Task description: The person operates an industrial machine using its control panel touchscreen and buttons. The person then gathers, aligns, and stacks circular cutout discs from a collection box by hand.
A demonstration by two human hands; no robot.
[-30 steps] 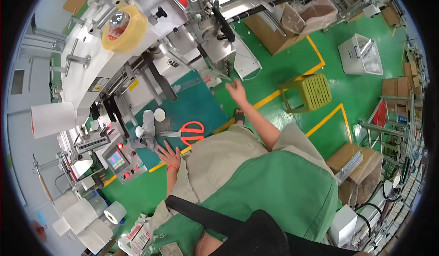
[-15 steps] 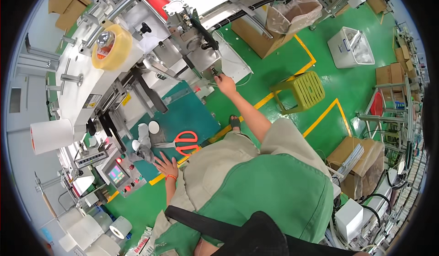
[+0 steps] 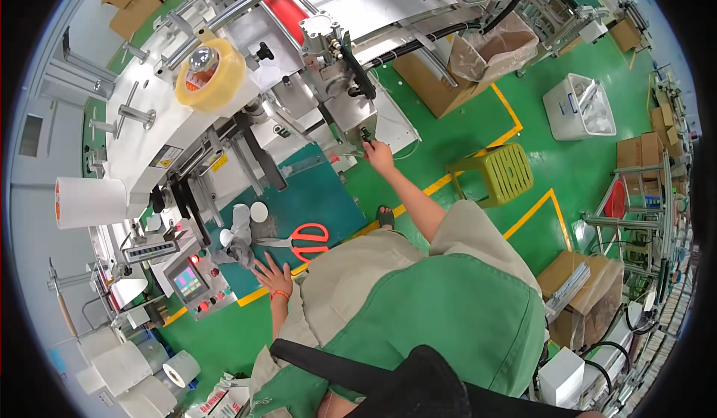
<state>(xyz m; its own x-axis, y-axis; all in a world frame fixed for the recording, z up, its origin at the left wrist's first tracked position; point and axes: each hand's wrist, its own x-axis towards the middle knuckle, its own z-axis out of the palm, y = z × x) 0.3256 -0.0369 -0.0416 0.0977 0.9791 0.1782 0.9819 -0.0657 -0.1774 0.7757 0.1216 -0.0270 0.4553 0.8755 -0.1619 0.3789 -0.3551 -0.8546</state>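
My right hand (image 3: 379,157) reaches forward with its fingers closed around a small dark knob (image 3: 364,133) on the metal block of the machine. My left hand (image 3: 275,278) lies with fingers spread at the near edge of the teal work mat (image 3: 321,194), holding nothing. Just beyond it are scissors with orange handles (image 3: 309,233), blades pointing left. A crumpled grey and white cloth-like bundle (image 3: 240,242) lies left of the blades. Beside that bundle rests a white round disc (image 3: 259,211).
A control panel with a lit screen (image 3: 188,281) stands left of the mat. On the white machine sits a large yellowish tape roll (image 3: 228,89). An olive plastic stool (image 3: 508,174) and a white bin (image 3: 577,107) stand on the green floor at right.
The view has shifted slightly, so the machine appears lower and further right. My right hand stays at the knob, and my left hand keeps its place by the mat's edge.
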